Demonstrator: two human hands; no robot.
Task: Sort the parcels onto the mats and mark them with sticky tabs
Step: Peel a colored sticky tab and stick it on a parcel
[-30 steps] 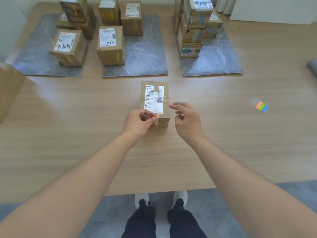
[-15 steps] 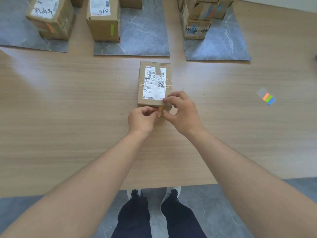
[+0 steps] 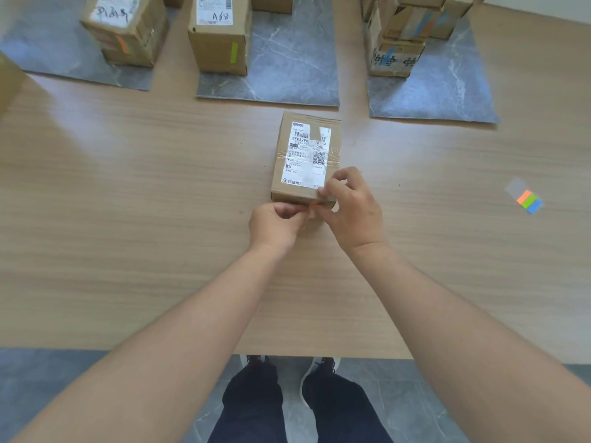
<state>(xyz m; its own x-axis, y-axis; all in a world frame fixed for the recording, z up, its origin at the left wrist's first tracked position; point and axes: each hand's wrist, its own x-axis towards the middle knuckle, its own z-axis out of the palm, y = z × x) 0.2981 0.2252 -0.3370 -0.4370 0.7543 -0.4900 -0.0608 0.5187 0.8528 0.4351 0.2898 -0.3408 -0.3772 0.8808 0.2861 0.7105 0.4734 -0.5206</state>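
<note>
A small cardboard parcel point(image 3: 305, 156) with a white shipping label lies on the wooden table point(image 3: 128, 203) in front of me. Both hands meet at its near face. My left hand point(image 3: 276, 223) pinches an orange sticky tab point(image 3: 312, 204) against that face, and only a sliver of the tab shows. My right hand point(image 3: 351, 206) has its fingers curled over the parcel's near right corner, pressing at the tab. A pad of sticky tabs point(image 3: 526, 198), orange, green and blue, lies on the table to the right.
Three grey mats lie at the far side: left mat point(image 3: 57, 52) with an orange-tabbed box point(image 3: 128, 27), middle mat point(image 3: 287, 68) with a green-tabbed box point(image 3: 220, 33), right mat point(image 3: 447, 87) with stacked blue-tabbed boxes point(image 3: 403, 36). The table's near edge is just above my feet.
My right hand has come in from beside the parcel onto its near corner, joining the left hand at the orange tab. The view has tilted down and closer.
</note>
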